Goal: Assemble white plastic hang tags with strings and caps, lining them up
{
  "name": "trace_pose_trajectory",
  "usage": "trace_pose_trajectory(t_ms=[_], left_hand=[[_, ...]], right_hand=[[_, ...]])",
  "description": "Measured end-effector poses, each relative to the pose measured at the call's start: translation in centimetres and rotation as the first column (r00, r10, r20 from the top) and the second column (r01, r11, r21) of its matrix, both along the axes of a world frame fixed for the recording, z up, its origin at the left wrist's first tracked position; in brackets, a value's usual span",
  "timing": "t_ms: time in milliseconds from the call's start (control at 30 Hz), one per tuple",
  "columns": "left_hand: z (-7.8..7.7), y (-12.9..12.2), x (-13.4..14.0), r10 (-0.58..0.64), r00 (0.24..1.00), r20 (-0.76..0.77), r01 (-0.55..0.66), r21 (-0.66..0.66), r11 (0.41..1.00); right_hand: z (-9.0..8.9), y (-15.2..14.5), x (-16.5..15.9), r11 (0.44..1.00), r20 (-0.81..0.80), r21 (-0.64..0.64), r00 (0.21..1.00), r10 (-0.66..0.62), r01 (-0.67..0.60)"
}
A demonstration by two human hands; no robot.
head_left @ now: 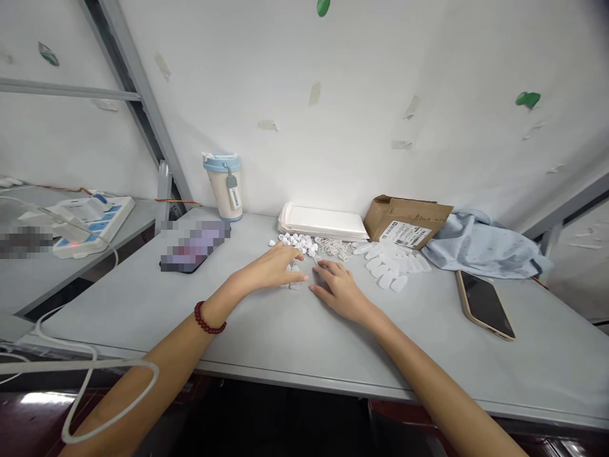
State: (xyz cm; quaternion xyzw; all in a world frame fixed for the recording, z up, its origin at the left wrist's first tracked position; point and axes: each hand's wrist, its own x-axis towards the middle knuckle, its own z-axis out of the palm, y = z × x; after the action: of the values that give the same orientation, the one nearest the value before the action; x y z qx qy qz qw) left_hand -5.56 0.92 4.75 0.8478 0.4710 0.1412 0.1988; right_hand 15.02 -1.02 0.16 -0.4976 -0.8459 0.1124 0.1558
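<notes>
My left hand (275, 266) hovers low over the grey table, its thumb and fingers apart. Just under and beside its thumb lie a few translucent flat pieces (295, 284), partly covered by the hand. My right hand (340, 289) rests opposite, thumb spread from the fingers. Its fingertips come down at the near edge of a pile of small clear plastic parts (333, 247); whether they touch a part I cannot tell. Behind my left hand is a heap of small white caps (297, 241). Flat translucent pieces (391, 266) are spread out to the right.
Against the wall stand a tumbler (222, 187), a stack of white padded envelopes (326, 221) and an open cardboard box (404, 222). A blue cloth (485, 244) and a phone (485, 304) lie right. A white cable (114, 365) loops across my left forearm; a power strip (102, 225) sits left.
</notes>
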Motion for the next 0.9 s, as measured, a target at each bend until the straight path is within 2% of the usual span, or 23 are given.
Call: trace_pose_trajectory(t_ms=[167, 300, 467, 633, 900], left_hand=[[-0.5, 0.5, 0.2, 0.073, 0.994, 0.077, -0.082, 0.118, 0.99], [-0.6, 0.9, 0.3, 0.092, 0.989, 0.113, -0.114, 0.198, 0.974], [-0.8, 0.6, 0.6, -0.019, 0.996, 0.093, -0.011, 0.308, 0.951], [-0.7, -0.4, 1.2, -0.133, 0.988, 0.074, 0.104, 0.309, 0.945], [-0.8, -0.3, 1.7, -0.11, 0.994, 0.017, 0.1, 0.314, 0.944]], right_hand=[[0.6, -0.1, -0.3, 1.0, 0.049, -0.017, 0.999, -0.008, 0.009], [0.4, 0.1, -0.1, 1.0, 0.001, 0.008, 1.0, 0.003, -0.003], [0.4, 0.5, 0.5, 0.992, -0.182, 0.112, 0.98, 0.077, -0.057], [0.9, 0.4, 0.6, 0.977, -0.336, 0.191, 0.928, 0.159, -0.098], [1.4, -0.3, 0.1, 0.977, -0.426, 0.167, 0.884, 0.193, -0.133]])
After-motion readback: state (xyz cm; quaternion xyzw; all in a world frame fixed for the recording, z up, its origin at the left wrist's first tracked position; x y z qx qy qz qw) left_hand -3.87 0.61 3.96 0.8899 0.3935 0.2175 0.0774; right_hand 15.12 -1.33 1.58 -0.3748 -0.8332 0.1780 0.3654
